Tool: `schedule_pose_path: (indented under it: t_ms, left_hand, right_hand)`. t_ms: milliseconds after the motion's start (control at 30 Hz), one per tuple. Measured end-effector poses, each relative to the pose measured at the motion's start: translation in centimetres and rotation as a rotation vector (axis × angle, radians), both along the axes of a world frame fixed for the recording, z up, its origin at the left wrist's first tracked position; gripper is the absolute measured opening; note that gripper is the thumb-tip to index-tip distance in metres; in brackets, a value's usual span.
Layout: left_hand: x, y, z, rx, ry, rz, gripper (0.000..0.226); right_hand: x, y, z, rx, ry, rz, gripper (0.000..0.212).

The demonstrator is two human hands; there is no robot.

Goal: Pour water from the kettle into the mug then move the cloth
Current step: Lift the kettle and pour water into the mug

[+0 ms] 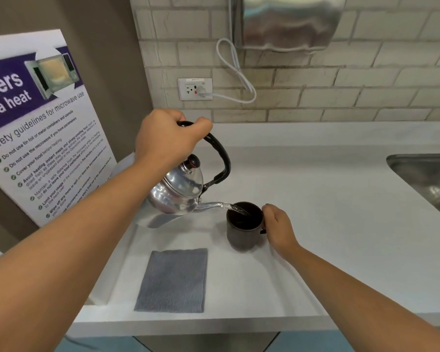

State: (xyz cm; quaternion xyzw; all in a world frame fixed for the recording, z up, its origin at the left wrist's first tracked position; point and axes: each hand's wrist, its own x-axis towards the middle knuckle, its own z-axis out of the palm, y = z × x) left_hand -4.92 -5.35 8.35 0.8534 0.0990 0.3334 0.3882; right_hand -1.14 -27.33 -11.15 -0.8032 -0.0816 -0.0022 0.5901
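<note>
A shiny steel kettle [178, 191] with a black hoop handle hangs tilted above the white counter [328, 224]. My left hand [167, 138] grips the top of that handle. Water streams from the spout into a dark brown mug [243, 231] standing upright just to the kettle's right. My right hand [277, 226] is closed around the mug's handle on its right side. A grey folded cloth [173, 280] lies flat near the counter's front edge, below the kettle and apart from both hands.
A steel sink [427, 179] is set into the counter at the right. A microwave safety poster [36, 128] leans at the left. On the brick wall are an outlet [194, 88] with a white cord and a metal dispenser [290, 21].
</note>
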Motion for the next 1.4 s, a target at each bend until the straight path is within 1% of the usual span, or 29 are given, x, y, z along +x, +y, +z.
schedule_pose_path:
  t_ms: [400, 733, 900, 1033, 1200, 1400]
  left_hand:
    - [0.2, -0.6, 1.1, 0.155, 0.01, -0.008, 0.046]
    - [0.4, -0.8, 2.0, 0.248, 0.007, -0.009, 0.044]
    - [0.5, -0.7, 1.1, 0.2, 0.003, 0.008, 0.045]
    - [0.3, -0.4, -0.1, 0.126, -0.026, 0.012, 0.044]
    - [0.1, 0.3, -1.3, 0.008, -0.078, -0.027, 0.044]
    - [-0.1, 0.9, -2.7, -0.178, -0.132, -0.074, 0.04]
  right_hand:
    - [-0.4, -0.3, 0.0, 0.002, 0.001, -0.024, 0.031]
    - [-0.5, -0.3, 0.1, 0.0, -0.008, -0.019, 0.03]
    - [-0.4, -0.4, 0.0, -0.015, 0.001, -0.016, 0.03]
    - [-0.4, -0.4, 0.0, -0.026, 0.009, -0.013, 0.029]
    - [-0.4, -0.4, 0.1, -0.026, 0.019, -0.011, 0.029]
    - [-0.3, -0.5, 0.1, -0.044, 0.009, -0.008, 0.031]
